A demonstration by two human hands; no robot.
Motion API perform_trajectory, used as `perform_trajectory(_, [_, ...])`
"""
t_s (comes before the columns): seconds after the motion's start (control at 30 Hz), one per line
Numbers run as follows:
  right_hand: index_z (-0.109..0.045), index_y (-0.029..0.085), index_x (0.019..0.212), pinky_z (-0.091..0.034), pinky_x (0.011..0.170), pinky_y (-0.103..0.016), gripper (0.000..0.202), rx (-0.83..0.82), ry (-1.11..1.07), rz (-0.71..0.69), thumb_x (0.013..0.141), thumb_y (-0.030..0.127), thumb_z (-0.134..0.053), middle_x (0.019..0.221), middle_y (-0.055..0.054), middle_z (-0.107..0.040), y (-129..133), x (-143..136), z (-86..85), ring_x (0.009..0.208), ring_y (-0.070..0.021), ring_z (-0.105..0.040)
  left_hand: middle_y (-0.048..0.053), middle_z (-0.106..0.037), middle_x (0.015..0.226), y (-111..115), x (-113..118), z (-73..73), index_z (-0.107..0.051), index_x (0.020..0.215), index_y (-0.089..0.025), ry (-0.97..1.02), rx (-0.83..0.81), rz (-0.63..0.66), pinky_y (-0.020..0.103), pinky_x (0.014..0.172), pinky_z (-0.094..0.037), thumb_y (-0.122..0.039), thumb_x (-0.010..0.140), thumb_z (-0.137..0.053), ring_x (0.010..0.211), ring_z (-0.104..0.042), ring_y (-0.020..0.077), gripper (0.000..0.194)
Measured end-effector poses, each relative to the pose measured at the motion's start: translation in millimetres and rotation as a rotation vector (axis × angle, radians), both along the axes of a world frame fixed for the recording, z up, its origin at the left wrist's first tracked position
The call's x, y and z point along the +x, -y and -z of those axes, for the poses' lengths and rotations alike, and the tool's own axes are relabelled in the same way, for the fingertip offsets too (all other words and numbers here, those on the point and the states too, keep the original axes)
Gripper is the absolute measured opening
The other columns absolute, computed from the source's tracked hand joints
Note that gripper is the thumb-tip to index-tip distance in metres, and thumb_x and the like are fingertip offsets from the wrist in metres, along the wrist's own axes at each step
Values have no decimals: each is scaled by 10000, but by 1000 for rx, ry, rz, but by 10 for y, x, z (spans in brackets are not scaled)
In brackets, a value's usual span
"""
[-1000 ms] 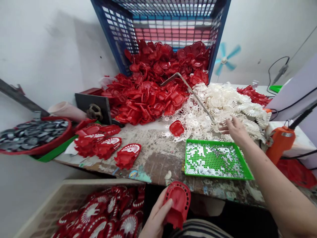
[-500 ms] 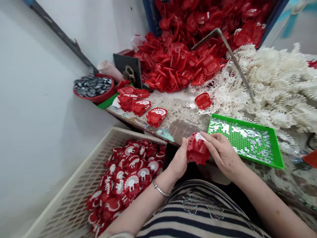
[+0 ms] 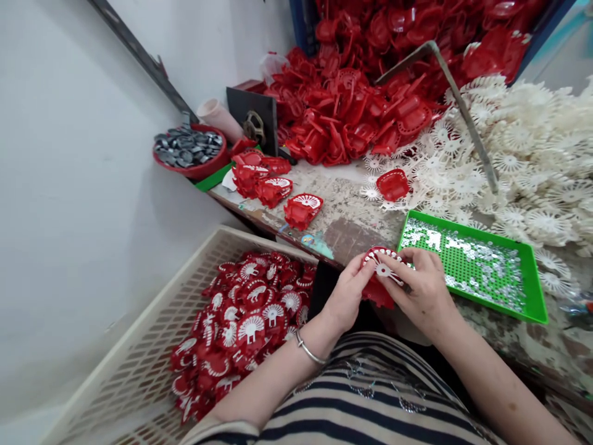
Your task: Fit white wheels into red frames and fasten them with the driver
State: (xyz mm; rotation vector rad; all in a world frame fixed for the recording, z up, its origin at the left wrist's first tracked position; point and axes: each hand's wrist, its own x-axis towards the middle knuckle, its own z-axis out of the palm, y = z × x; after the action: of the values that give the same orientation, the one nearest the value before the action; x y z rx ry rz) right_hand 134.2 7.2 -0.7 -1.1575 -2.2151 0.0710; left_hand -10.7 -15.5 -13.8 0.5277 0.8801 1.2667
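Note:
Just above my lap, my left hand grips the left edge of a red plastic part, its thumb on the face. A white spoked piece lies across the upper face of that part, its spokes fanned toward the red rim. My right hand is closed on the right side of the white piece, fingers behind and thumb low. Beside it on the bench is a green tray of small shiny clear bits.
Red parts with white fans stand on the bench's left edge. A large red heap and white spoked pieces lie behind. A cream crate of red-and-white parts is lower left. A bent metal bar rises over the heaps.
The white piece now shows spread over the red part, where only a small white patch showed before. My right fingers have moved down its right side. The view has shifted slightly.

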Motion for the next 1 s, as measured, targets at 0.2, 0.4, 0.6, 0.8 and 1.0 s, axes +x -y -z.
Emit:
perform_trajectory(0.2, [-515,218,1381,-495,945,-487,559,-274,-325,56,899,485,-607,1276,-175,-475,49,-15,4,1150,-301,-526,29,-728,983,21,-55,-29,-652,1053,-173,-165,56,-67,287,834,-527,-342,817,-705,864,-663,157,295])
perform_trajectory(0.4, [-514,254,1223,-542,929,-370,458,-978,-782,-84,871,523,-630,1170,-70,-631,93,-100,5,1038,-214,-628,50,-705,1059,115,-118,17,-633,1109,-187,-488,176,-74,320,921,-511,-327,878,-631,978,-653,187,271])
perform_trajectory(0.6, [-566,242,1137,-555,850,-288,533,-1160,-949,0,769,589,-734,1082,-43,-662,155,-202,-40,971,-192,-636,71,-702,1160,143,-210,-4,-594,1202,-171,-662,223,-36,347,995,-494,-292,892,-590,1072,-650,203,333])
perform_trajectory(0.8, [-596,227,1151,-533,939,-339,599,-1227,-984,5,713,590,-784,1117,-61,-676,168,-240,50,1038,-233,-640,87,-703,1195,162,-279,-11,-600,1217,-152,-572,203,-8,354,1019,-486,-262,864,-607,1092,-652,212,370])
perform_trajectory(1.0, [-542,222,1254,-507,999,-395,573,-1086,-845,-88,837,601,-644,1253,-104,-634,159,-246,116,1144,-247,-611,78,-720,1137,53,-396,50,-628,1189,-151,-516,141,-69,363,988,-507,-302,862,-601,1051,-663,218,361])
